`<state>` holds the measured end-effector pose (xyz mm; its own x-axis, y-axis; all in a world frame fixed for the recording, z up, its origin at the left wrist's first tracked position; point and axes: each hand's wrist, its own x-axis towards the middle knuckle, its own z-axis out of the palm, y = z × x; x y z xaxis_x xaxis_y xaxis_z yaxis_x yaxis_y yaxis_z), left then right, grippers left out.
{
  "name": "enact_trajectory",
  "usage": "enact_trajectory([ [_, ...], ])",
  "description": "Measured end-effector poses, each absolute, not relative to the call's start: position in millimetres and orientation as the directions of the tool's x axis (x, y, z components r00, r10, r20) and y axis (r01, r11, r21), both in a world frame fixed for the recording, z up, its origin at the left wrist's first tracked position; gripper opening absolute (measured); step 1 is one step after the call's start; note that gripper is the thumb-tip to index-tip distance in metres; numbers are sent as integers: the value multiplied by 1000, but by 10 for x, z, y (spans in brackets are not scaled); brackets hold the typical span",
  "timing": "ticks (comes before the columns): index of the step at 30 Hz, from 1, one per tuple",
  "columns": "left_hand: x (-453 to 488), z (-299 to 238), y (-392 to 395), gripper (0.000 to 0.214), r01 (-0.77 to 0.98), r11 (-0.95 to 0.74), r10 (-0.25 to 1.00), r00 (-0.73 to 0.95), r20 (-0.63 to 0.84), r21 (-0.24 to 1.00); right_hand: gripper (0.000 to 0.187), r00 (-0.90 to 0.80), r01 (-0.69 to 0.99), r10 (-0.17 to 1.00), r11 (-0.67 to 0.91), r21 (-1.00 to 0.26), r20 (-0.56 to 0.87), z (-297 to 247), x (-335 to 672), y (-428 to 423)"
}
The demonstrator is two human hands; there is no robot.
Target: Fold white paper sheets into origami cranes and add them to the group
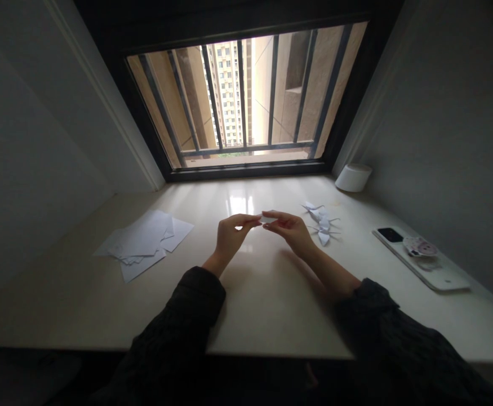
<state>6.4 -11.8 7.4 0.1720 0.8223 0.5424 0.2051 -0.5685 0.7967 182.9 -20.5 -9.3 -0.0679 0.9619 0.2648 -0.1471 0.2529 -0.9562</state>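
Note:
A small folded piece of white paper (pixel 267 218) is held up above the middle of the sill, pinched from both sides. My left hand (pixel 234 230) grips its left edge between thumb and fingers. On the other side, my right hand (pixel 287 226) pinches it with thumb and forefinger, hiding much of it. The exact shape of the folds is too small to make out. Just right of my right hand, several folded paper cranes (pixel 323 223) lie in a row on the sill.
Loose white paper sheets (pixel 145 239) lie in a pile at the left. At the right rests a white phone (pixel 423 262) with a round grip on its back. A white cylinder (pixel 353 177) stands in the far right corner, beside the barred window (pixel 246 101). The pale sill (pixel 271 316) ends at a front edge.

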Motion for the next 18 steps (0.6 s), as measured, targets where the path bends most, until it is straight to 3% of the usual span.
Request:
enact_trajectory([
  [5,79,87,-147,28,157,-546,836,169,523,823,37,-53,-176,963,252,-952,265,-86,1815,-209],
  [18,100,24,-117,17,124,-490,867,165,469,863,16,-32,-174,947,311,-934,321,-90,1783,-210],
])
